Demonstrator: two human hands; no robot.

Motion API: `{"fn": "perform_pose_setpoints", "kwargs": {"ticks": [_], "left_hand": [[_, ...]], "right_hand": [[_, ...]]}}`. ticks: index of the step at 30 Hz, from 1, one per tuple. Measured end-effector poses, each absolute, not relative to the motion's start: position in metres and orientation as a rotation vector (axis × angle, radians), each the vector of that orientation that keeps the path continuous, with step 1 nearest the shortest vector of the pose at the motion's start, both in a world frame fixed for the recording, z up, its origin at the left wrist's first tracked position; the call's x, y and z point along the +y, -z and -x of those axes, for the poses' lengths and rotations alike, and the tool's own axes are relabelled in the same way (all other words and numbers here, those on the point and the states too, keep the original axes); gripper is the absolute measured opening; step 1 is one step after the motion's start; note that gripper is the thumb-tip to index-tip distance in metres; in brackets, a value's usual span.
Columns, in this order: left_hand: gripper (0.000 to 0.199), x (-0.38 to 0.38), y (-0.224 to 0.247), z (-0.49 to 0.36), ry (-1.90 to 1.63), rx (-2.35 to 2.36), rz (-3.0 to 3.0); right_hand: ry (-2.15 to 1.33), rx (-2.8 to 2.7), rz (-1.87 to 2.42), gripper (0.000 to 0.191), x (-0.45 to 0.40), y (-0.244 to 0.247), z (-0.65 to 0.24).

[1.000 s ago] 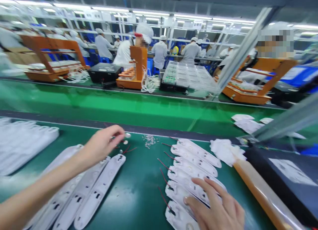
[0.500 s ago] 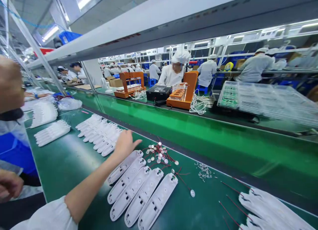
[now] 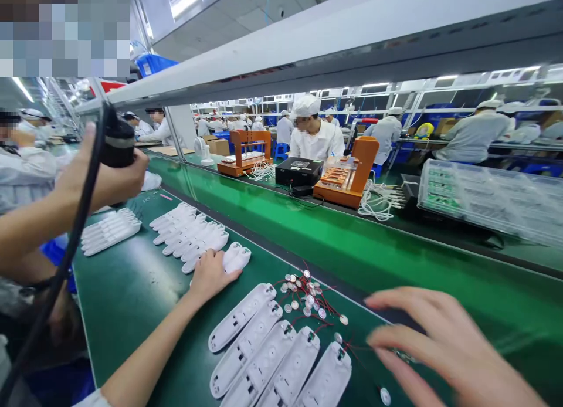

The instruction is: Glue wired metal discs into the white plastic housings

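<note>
My left hand (image 3: 214, 277) is wrapped over a pair of white plastic housings (image 3: 237, 257) beside the end of the back row; the fingers partly hide them. In front of it lies a row of several open white housings (image 3: 275, 360), inner sides up, with small green parts at their far ends. My right hand (image 3: 444, 342) hovers at the lower right, fingers apart, holding nothing. Between the hands is a heap of small round metal discs with red wires (image 3: 308, 292). One loose wired disc (image 3: 385, 396) lies close to my right hand.
At the left, a co-worker's hand (image 3: 99, 181) grips a black cylindrical tool (image 3: 118, 142) with a hanging cable. More stacked white housings (image 3: 112, 230) lie behind. A green strip (image 3: 264, 219) runs along the bench; beyond are orange fixtures (image 3: 347, 175) and a clear tray (image 3: 488, 199).
My left hand has closed on housings and drawn them from the back row toward me. My right hand has come into view. A co-worker's hand with the black tool has appeared at the left.
</note>
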State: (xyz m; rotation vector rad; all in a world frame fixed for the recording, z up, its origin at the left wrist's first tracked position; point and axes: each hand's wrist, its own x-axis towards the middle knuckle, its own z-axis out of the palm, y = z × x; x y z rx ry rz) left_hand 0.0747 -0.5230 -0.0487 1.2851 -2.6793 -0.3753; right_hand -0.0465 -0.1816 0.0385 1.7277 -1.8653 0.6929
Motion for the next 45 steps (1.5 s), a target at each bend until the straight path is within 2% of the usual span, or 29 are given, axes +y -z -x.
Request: {"fn": "perform_pose_setpoints", "kwargs": {"ticks": [4,6,11,14,17,19,21,26,28,30,31,35,39,42,45], "left_hand": [[0.051,-0.529,0.042,-0.076,0.840,-2.576,-1.232],[0.053,-0.532,0.036,-0.080,1.193,-2.494,-1.151],[0.071,-0.533,0.028,-0.092,1.960,-2.188,-0.939],[0.068,-0.530,0.029,-0.095,2.201,-2.084,-0.873],[0.067,-0.527,0.034,-0.095,2.291,-2.091,-0.871],[0.069,-0.527,0.037,-0.095,2.230,-2.160,-0.921],[0.066,-0.531,0.040,-0.095,2.017,-2.254,-1.011],[0.046,-0.558,0.043,-0.100,1.041,-2.381,-1.202],[0.051,-0.568,0.046,-0.101,0.737,-2.401,-1.188],[0.063,-0.572,0.052,-0.102,0.554,-2.446,-1.170],[0.062,-0.572,0.056,-0.103,0.493,-2.477,-1.157],[0.049,-0.564,0.066,-0.108,0.326,-2.581,-1.078],[0.055,-0.561,0.065,-0.109,0.273,-2.582,-1.135],[0.053,-0.565,0.058,-0.104,0.380,-2.552,-1.192],[0.051,-0.572,0.048,-0.100,0.640,-2.481,-1.263]], "right_hand": [[-0.790,-2.129,-1.912,0.012,-0.281,-0.036,0.046],[-0.789,-2.074,-2.004,0.010,-0.322,-0.022,0.048],[-0.736,-1.813,-2.199,0.025,-0.387,0.007,0.049],[-0.670,-1.736,-2.237,0.024,-0.406,0.018,0.048],[-0.563,-1.692,-2.264,0.018,-0.417,0.028,0.048],[-0.478,-1.674,-2.286,0.013,-0.422,0.033,0.048],[-0.394,-1.657,-2.321,0.017,-0.427,0.037,0.048],[-0.186,-1.689,-2.378,0.017,-0.437,0.037,0.053],[-0.130,-1.733,-2.381,0.016,-0.439,0.036,0.055],[-0.098,-1.754,-2.414,0.014,-0.439,0.034,0.055],[-0.089,-1.754,-2.440,0.014,-0.438,0.032,0.055],[-0.118,-1.778,-2.496,0.015,-0.430,0.022,0.052],[-0.253,-1.919,-2.411,0.020,-0.427,0.007,0.050],[-0.344,-1.987,-2.341,0.015,-0.433,0.003,0.051],[-0.432,-2.002,-2.310,0.011,-0.443,0.007,0.052]]}}
